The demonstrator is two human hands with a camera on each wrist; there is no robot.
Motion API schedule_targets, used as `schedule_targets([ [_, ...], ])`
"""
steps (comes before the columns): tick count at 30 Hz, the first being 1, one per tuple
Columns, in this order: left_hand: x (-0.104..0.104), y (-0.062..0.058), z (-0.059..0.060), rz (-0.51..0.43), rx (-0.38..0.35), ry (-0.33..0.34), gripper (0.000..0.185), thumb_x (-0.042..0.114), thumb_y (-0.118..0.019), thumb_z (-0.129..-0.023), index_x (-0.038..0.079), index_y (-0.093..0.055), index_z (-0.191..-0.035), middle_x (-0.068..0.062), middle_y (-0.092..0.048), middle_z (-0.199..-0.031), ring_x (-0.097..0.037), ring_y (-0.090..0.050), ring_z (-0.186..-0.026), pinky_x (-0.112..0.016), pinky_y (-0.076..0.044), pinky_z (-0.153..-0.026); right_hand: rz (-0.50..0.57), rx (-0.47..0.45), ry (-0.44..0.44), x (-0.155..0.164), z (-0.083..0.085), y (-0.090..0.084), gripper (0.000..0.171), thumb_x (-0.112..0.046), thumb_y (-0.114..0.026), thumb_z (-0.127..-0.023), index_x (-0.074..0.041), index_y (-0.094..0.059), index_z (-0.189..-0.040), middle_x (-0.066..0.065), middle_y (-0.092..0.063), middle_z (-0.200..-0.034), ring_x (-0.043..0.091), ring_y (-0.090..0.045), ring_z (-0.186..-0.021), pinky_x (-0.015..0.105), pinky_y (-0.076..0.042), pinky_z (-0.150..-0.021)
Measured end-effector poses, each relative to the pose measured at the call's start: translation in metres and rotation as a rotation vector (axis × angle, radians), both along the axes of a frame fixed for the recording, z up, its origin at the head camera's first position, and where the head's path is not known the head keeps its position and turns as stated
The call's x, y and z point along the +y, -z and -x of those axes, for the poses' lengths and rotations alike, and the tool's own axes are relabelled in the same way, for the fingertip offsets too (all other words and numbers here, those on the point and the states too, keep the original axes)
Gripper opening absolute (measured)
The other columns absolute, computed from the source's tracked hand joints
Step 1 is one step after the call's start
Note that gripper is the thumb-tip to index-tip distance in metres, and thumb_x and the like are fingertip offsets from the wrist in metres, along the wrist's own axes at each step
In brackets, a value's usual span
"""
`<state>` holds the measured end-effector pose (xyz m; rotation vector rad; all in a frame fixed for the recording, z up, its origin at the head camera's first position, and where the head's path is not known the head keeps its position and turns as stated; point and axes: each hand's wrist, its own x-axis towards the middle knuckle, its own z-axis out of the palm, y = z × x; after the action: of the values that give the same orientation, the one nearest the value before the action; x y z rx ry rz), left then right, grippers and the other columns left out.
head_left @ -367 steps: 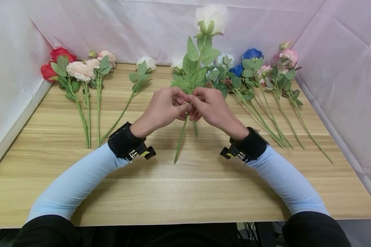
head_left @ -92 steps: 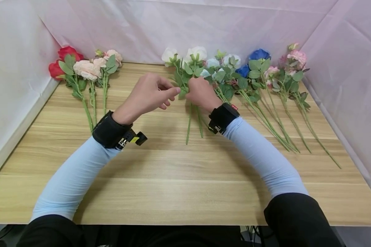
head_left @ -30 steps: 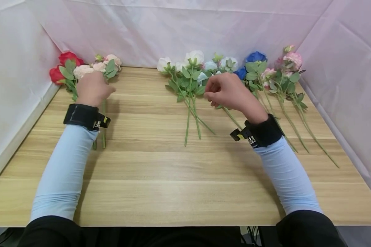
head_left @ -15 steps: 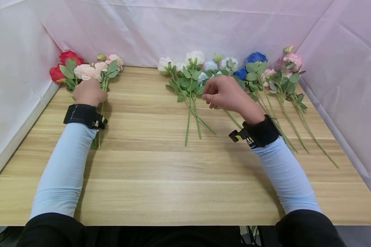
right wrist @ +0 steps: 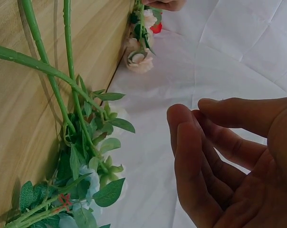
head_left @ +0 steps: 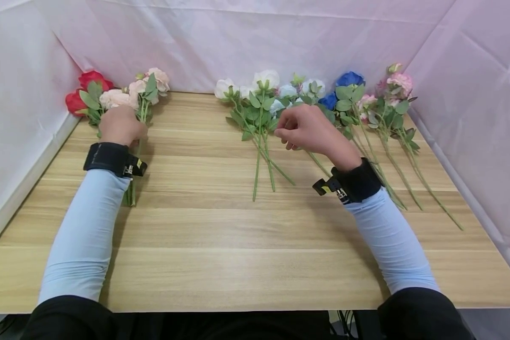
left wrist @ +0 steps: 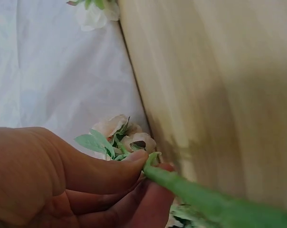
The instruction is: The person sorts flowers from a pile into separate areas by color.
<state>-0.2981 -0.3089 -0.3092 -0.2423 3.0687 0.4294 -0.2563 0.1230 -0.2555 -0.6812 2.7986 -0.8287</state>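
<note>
My left hand (head_left: 121,125) is at the left flower group, its thumb and fingers pinching a green stem (left wrist: 196,192) of a pale pink artificial rose (head_left: 158,79). Another pale pink rose (head_left: 116,98) lies just beyond the knuckles, with red roses (head_left: 94,80) to its left. The hand covers parts of these stems in the head view. My right hand (head_left: 308,127) hovers in front of the light blue flowers (head_left: 287,90), fingers loosely curled, nothing between them. To its left lie white roses (head_left: 266,79), their stems crossing on the table.
Blue roses (head_left: 350,79) and pink flowers (head_left: 400,84) lie at the back right, long stems pointing toward the table's front. White cloth (head_left: 187,42) walls the wooden table (head_left: 221,245) at the back and sides.
The white rose held up earlier by both hands now lies with the other white roses. My left hand has moved to the pale pink roses and drawn one stem leftward; the right hand barely moved lately.
</note>
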Motion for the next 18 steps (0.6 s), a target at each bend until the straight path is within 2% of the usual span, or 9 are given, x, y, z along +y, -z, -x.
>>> schedule_targets([
  [5,0.005,-0.013,-0.003,-0.008,0.062,-0.003,0.041,0.027,-0.060,-0.092,-0.001,-0.062,-0.063,-0.027,-0.066,-0.077,-0.054,-0.061,-0.098,-0.056,-0.048,-0.073,0.001,-0.001,0.000,-0.001,0.000,0.001,0.014,-0.021,-0.067,-0.101,-0.009,-0.073,-0.100,0.009,-0.076,-0.084,0.018,-0.074,-0.069,0.030,-0.061,-0.063],
  [9,0.010,-0.026,-0.007,0.011,0.118,-0.022,0.036,0.024,-0.059,-0.090,-0.002,-0.056,-0.065,-0.028,-0.060,-0.084,-0.053,-0.060,-0.096,-0.055,-0.047,-0.066,-0.002,-0.001,-0.002,-0.001,0.000,0.000,0.015,-0.022,-0.066,-0.102,-0.009,-0.073,-0.101,0.009,-0.076,-0.084,0.017,-0.073,-0.069,0.030,-0.061,-0.063],
  [12,0.014,-0.035,-0.011,0.021,0.180,-0.033,0.029,0.017,-0.054,-0.086,0.001,-0.050,-0.062,-0.021,-0.052,-0.074,-0.050,-0.059,-0.088,-0.051,-0.042,-0.057,-0.006,0.002,0.007,-0.001,0.000,-0.001,0.016,-0.023,-0.064,-0.103,-0.009,-0.074,-0.102,0.009,-0.075,-0.085,0.018,-0.073,-0.069,0.032,-0.061,-0.062],
  [14,0.017,-0.040,-0.013,0.019,0.210,-0.032,0.030,0.015,-0.052,-0.085,0.003,-0.048,-0.058,-0.013,-0.046,-0.062,-0.046,-0.057,-0.081,-0.046,-0.037,-0.053,-0.005,-0.001,0.016,0.000,0.000,-0.002,0.017,-0.024,-0.064,-0.103,-0.010,-0.073,-0.102,0.009,-0.075,-0.086,0.020,-0.074,-0.071,0.032,-0.061,-0.062],
  [18,0.023,-0.049,-0.019,0.009,0.237,-0.025,0.039,0.017,-0.053,-0.088,0.003,-0.049,-0.051,-0.007,-0.040,-0.052,-0.044,-0.053,-0.077,-0.043,-0.033,-0.055,0.001,-0.017,0.022,0.001,-0.001,-0.002,0.019,-0.025,-0.063,-0.104,-0.009,-0.073,-0.104,0.009,-0.075,-0.087,0.029,-0.075,-0.078,0.034,-0.062,-0.064],
])
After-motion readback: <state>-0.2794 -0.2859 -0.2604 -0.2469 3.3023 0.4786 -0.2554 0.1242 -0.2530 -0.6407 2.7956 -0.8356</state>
